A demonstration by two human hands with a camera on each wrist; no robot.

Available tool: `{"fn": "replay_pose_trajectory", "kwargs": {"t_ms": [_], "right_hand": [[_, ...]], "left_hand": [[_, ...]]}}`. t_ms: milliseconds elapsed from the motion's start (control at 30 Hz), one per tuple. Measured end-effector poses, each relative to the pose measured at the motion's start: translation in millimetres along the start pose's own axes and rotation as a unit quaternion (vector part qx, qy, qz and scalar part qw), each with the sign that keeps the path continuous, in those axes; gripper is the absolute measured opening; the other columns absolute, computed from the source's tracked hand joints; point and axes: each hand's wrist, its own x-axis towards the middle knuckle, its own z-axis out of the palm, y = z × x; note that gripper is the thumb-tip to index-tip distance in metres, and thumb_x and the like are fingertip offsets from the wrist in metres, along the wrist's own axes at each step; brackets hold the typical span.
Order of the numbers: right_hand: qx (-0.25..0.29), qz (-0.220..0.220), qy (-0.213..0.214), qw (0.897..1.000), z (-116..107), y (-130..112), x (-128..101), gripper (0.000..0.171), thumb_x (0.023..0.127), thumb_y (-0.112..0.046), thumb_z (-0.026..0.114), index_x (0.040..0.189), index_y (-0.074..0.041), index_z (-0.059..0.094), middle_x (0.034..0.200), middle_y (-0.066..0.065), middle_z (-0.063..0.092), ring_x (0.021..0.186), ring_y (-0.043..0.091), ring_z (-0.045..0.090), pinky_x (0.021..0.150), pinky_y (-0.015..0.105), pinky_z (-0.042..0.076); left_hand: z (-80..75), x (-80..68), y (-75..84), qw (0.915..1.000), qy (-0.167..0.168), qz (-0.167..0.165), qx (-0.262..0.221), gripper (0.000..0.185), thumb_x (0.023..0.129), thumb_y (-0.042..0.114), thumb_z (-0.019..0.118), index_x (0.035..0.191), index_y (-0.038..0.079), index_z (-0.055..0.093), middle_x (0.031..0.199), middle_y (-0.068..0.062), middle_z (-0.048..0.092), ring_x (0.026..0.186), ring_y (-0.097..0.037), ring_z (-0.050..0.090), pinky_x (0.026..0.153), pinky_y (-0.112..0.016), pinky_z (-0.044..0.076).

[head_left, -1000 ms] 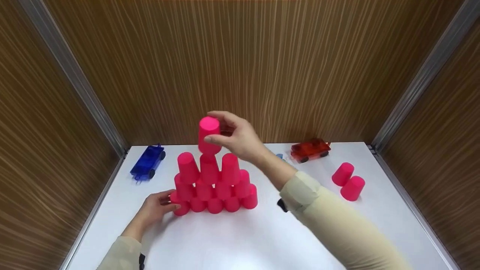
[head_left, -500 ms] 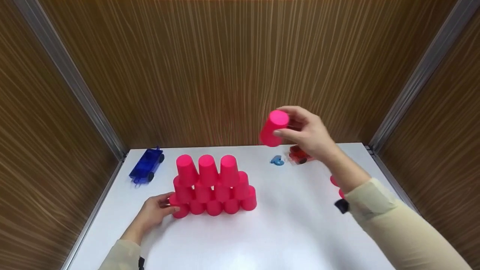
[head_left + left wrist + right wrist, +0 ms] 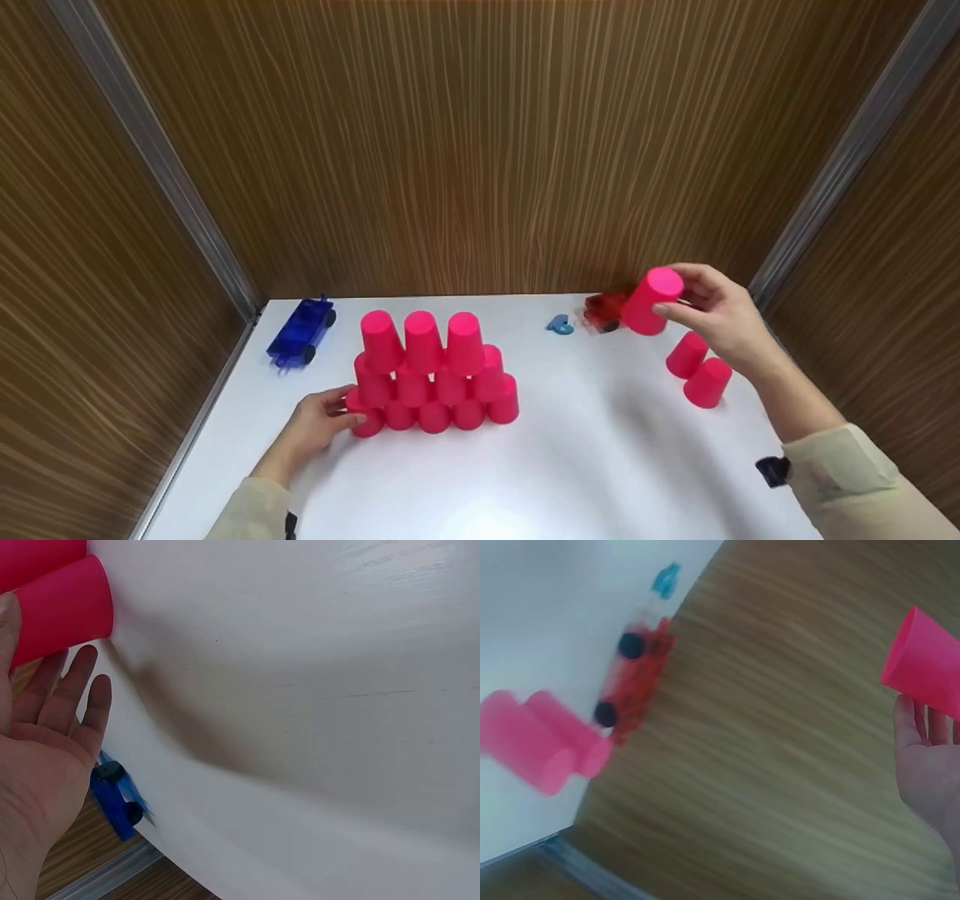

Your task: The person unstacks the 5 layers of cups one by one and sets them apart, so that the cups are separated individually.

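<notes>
On the white table stands a stack of upside-down pink cups (image 3: 422, 343) in three tiers, the top tier holding three. My left hand (image 3: 311, 429) holds the leftmost bottom cup (image 3: 369, 425), thumb on its near side and fingers behind. In the left wrist view that cup (image 3: 64, 609) lies between the thumb and fingers. Off to the right, my right hand (image 3: 724, 313) grips a single pink cup (image 3: 646, 306) by its side, raised above the table and slightly tilted. The right wrist view shows the held cup (image 3: 928, 667) with fingers along it.
Two more pink cups (image 3: 706, 384) stand upside down below the right hand. A red toy car (image 3: 601, 311), partly hidden by the held cup, sits at the back right, beside a small blue piece (image 3: 560, 325). A blue toy car (image 3: 302, 332) stands back left. Wood-grain walls surround the table.
From over the stack's top tier, my right hand has carried its cup to the right, and lower since half a second ago. The left hand stays on its cup; the stack stands unchanged.
</notes>
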Motion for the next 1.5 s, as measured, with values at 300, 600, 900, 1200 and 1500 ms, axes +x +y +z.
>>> {"fn": "replay_pose_trajectory", "kwargs": {"t_ms": [300, 600, 900, 1200, 1500], "right_hand": [[0.014, 0.042, 0.011, 0.999, -18, 46, -26, 0.057, 0.097, -0.024, 0.081, 0.147, -0.010, 0.057, 0.128, -0.002, 0.067, 0.112, 0.016, 0.066, 0.086, 0.027, 0.060], [0.016, 0.061, 0.023, 0.998, -29, 85, -43, 0.059, 0.099, -0.021, 0.079, 0.150, -0.006, 0.054, 0.125, -0.012, 0.065, 0.111, 0.010, 0.064, 0.085, 0.024, 0.060], [0.009, 0.117, 0.017, 0.993, -43, 123, -65, 0.063, 0.100, -0.026, 0.077, 0.154, -0.007, 0.050, 0.124, -0.016, 0.065, 0.109, 0.008, 0.063, 0.086, 0.024, 0.060], [0.029, 0.152, 0.008, 0.988, -53, 155, -88, 0.061, 0.101, -0.024, 0.076, 0.154, -0.009, 0.051, 0.121, -0.021, 0.066, 0.107, 0.004, 0.064, 0.086, 0.023, 0.060], [0.040, 0.189, -0.001, 0.981, -51, 185, -102, 0.060, 0.101, -0.023, 0.076, 0.154, -0.008, 0.050, 0.118, -0.026, 0.064, 0.106, -0.002, 0.063, 0.089, 0.021, 0.058]], "left_hand": [[1.0, 7.1, -2.5, 0.9999, 0.006, 0.014, -0.007, 0.062, 0.091, 0.016, 0.086, 0.148, 0.003, 0.062, 0.129, -0.013, 0.073, 0.122, -0.034, 0.069, 0.101, -0.045, 0.059], [-2.0, 5.5, -3.5, 0.9999, 0.013, -0.003, -0.001, 0.064, 0.092, 0.017, 0.085, 0.150, 0.005, 0.060, 0.131, -0.012, 0.072, 0.121, -0.033, 0.068, 0.095, -0.044, 0.061], [-2.6, 4.9, -3.7, 0.9999, 0.011, -0.006, -0.002, 0.065, 0.092, 0.018, 0.085, 0.150, 0.006, 0.060, 0.132, -0.014, 0.072, 0.121, -0.032, 0.068, 0.085, -0.037, 0.059], [-3.6, 7.5, -1.0, 1.0000, 0.007, -0.003, -0.002, 0.063, 0.093, 0.019, 0.085, 0.150, 0.007, 0.061, 0.132, -0.012, 0.072, 0.124, -0.033, 0.067, 0.102, -0.045, 0.058], [-4.5, 6.8, -4.1, 1.0000, 0.005, 0.000, 0.002, 0.063, 0.093, 0.019, 0.085, 0.150, 0.007, 0.061, 0.133, -0.011, 0.071, 0.125, -0.034, 0.067, 0.104, -0.046, 0.057]]}}
